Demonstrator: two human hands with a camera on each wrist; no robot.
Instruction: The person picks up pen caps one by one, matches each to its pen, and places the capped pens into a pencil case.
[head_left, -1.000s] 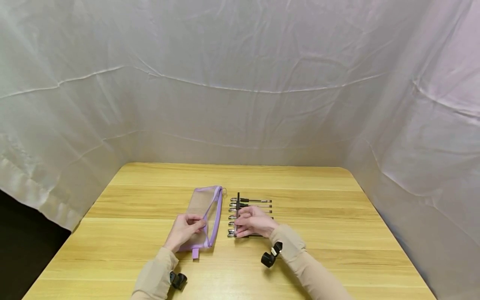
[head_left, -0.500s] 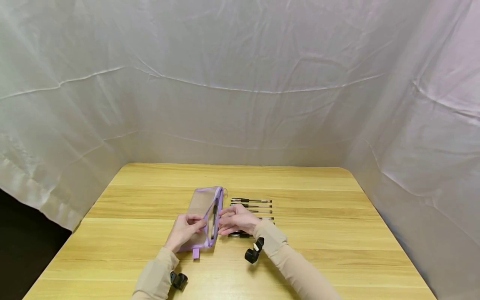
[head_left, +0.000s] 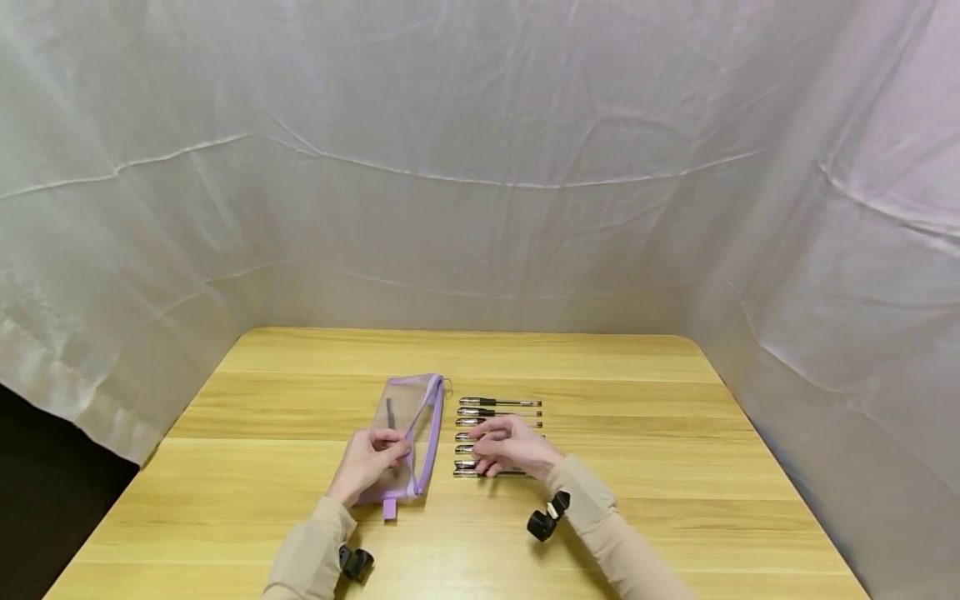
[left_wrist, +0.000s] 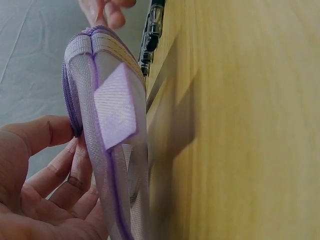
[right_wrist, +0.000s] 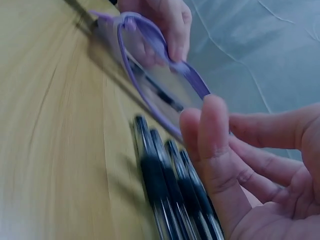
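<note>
A lavender mesh pencil case (head_left: 431, 457) lies on the table with its zip open along the right side. My left hand (head_left: 364, 460) pinches the upper edge of the mouth between thumb and fingers, holding it apart. Through the mesh a dark pen (head_left: 391, 413) shows inside; in the right wrist view the pen (right_wrist: 159, 92) lies along the inside of the gaping mouth. Several black capped pens (head_left: 501, 412) are lined up right of the case, caps to the left. Over the nearer pens hovers my right hand (head_left: 517, 448), fingers loosely bent, nothing between them.
A fabric tab (left_wrist: 117, 107) sticks out from the case's near end, and a small ring (head_left: 448, 385) sits at its far corner. The wooden table (head_left: 637, 417) ends at a pale hanging curtain (head_left: 480, 233) on the back and sides.
My right hand carried a pen left into the case, let go of it and came back over the row. The pen has slid deeper leftwards inside. My left hand has stayed put.
</note>
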